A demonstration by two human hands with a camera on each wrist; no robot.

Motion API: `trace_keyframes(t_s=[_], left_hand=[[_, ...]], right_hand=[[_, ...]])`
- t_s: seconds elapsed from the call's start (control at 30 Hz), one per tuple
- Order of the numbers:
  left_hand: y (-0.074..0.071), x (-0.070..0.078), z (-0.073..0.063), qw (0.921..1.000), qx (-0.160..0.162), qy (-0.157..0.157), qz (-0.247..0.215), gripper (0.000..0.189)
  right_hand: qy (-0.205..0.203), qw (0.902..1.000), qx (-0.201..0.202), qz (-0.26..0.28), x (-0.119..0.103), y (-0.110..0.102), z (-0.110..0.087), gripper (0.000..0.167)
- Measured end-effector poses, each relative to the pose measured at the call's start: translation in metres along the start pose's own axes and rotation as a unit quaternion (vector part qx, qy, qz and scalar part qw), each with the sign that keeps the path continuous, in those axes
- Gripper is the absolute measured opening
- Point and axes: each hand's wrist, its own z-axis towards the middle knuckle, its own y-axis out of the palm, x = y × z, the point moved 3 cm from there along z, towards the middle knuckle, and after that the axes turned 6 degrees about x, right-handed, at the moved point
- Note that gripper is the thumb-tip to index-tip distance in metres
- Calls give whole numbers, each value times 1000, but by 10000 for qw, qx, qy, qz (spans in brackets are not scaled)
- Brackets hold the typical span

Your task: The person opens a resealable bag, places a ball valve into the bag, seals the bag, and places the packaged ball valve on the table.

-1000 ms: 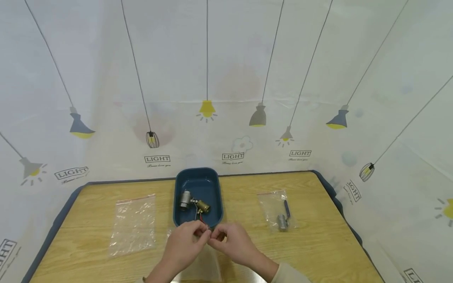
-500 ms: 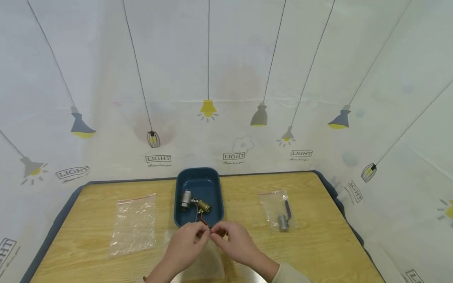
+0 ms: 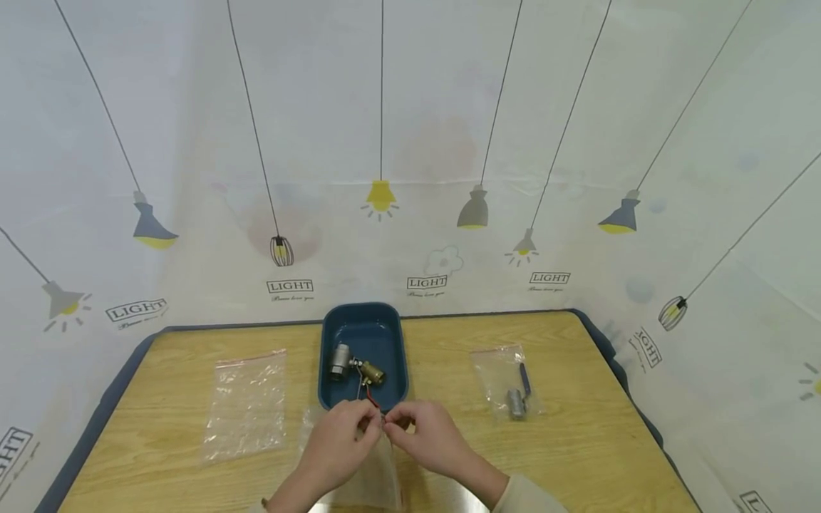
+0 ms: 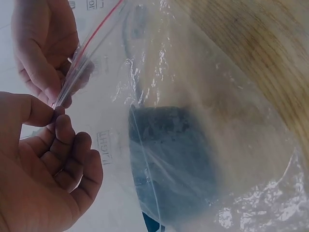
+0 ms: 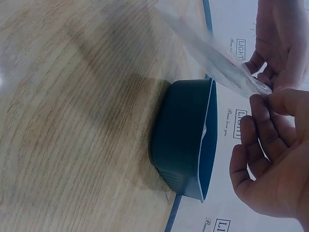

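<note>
Between my two hands hangs a clear zip bag [image 4: 231, 121] with a red line along its top edge. My left hand [image 3: 340, 442] pinches that edge between thumb and forefinger. Close beside it, my right hand [image 3: 426, 438] pinches the same edge, the fingertips of both nearly touching. In the left wrist view the bag looks flat, and nothing shows inside it. Just beyond the hands stands a blue plastic tray [image 5: 183, 125]. It holds a silver valve [image 3: 341, 360] and a brass valve [image 3: 371, 372] with a red handle, whose end is partly hidden behind my fingers.
To the left on the wooden table [image 3: 167, 427] lies a flat clear zip bag [image 3: 246, 406]. On the right, another zip bag [image 3: 490, 370] contains a silver ball valve [image 3: 516, 403] with a blue lever. A printed cloth [image 3: 410, 235] covers the wall behind the table.
Both hands keep their pinch on the bag's edge and barely move. The hanging bag sways slightly. The whole head view has shifted a little.
</note>
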Motion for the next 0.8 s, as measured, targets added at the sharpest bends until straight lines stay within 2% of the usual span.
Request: trace_keyframes(t_s=[0.27,0.43,0.6,0.8], left_hand=[[-1,-1,-2,9994,-270,-123,-168,15],[-2,1,-1,9999,-144,-25,-44,15],[0,4,-3,10000,-72,8,44,29],[-1,6,-1,9990,222,56,390,17]], right_hand=[[-38,9999,-146,-42,-1,-1,0,14],[74,9999,-63,-99,-1,-3,1,12],[209,9997,-87,-71,1,-2,1,9],[167,9998,-68,-23,2,0,2,11]])
